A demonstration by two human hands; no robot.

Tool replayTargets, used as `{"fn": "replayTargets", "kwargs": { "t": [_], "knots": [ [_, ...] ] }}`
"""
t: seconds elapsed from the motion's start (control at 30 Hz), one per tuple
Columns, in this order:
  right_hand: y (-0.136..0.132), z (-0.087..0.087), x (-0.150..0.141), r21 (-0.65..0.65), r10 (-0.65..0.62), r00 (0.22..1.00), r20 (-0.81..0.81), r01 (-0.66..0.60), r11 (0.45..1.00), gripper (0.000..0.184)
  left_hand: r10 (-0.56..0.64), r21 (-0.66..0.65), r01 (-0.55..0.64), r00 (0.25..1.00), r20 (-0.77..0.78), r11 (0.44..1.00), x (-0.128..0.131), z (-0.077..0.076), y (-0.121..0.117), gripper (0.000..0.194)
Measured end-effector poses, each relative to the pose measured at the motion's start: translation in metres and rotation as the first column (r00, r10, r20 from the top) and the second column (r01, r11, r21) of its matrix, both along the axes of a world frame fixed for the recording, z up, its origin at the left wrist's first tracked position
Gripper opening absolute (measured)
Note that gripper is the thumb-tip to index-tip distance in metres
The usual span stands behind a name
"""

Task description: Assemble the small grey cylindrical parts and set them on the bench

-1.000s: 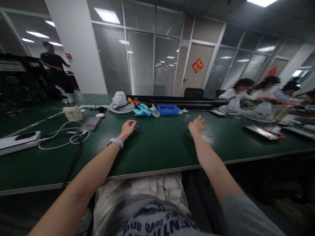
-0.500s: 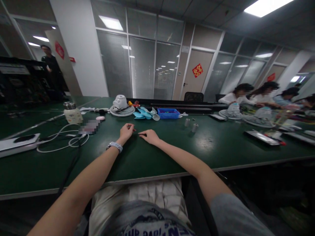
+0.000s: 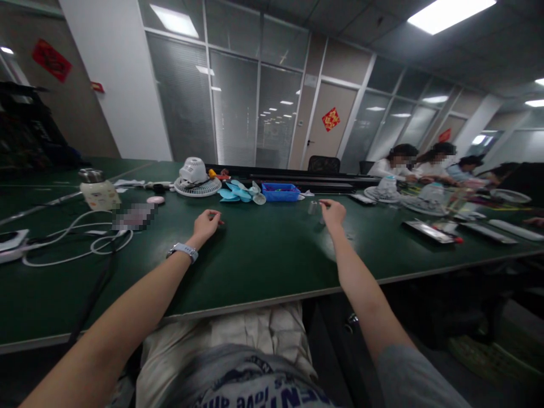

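Note:
My left hand, with a pale watch on its wrist, rests over the green table. Its fingers are curled together, and anything between them is too small to make out. Farther right, my right hand is at two small silvery metal cylinders standing upright. One cylinder stands just left of the fingertips. The nearer cylinder shows partly below the bent fingers and thumb. Whether they touch it cannot be told; the fingers look drawn together.
Along the back lie a white fan base, blue fan blades and a blue bin. A bottle and white cable are at left. Trays lie at right; people sit beyond.
My right hand has moved away from beside my left hand, rightward to the metal cylinders. My left hand keeps its curled pose. The view has turned slightly right.

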State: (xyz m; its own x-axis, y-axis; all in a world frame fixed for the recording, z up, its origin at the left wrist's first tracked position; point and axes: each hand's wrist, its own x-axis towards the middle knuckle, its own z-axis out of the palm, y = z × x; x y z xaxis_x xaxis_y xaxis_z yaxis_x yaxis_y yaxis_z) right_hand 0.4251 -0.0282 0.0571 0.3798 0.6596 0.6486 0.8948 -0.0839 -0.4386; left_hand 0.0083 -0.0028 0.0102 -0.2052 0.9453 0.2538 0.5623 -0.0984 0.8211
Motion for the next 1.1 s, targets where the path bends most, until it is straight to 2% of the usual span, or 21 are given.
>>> {"fn": "replayTargets", "kwargs": {
  "t": [0.1, 0.2, 0.43, 1.1],
  "knots": [
    [0.002, -0.009, 0.023, -0.042, -0.092, 0.995, -0.05, 0.09, 0.995, 0.025, -0.002, -0.01, 0.002, 1.0, -0.003, 1.0, 0.001, 0.003, -0.003, 0.025],
    [0.005, -0.016, 0.024, -0.084, -0.128, 0.99, -0.061, 0.123, 0.989, 0.024, -0.005, -0.008, 0.005, 1.0, 0.009, 1.0, 0.001, 0.002, -0.002, 0.025],
    [0.007, -0.019, 0.021, -0.06, -0.153, 0.987, -0.049, 0.15, 0.987, 0.027, -0.04, 0.016, 0.039, 0.997, 0.061, 0.999, -0.003, -0.009, 0.009, 0.025],
    [0.014, -0.025, 0.028, -0.103, -0.164, 0.978, -0.13, 0.151, 0.983, 0.028, -0.074, 0.027, 0.073, 0.997, 0.03, 0.997, -0.003, -0.012, 0.01, 0.022]
  ]
}}
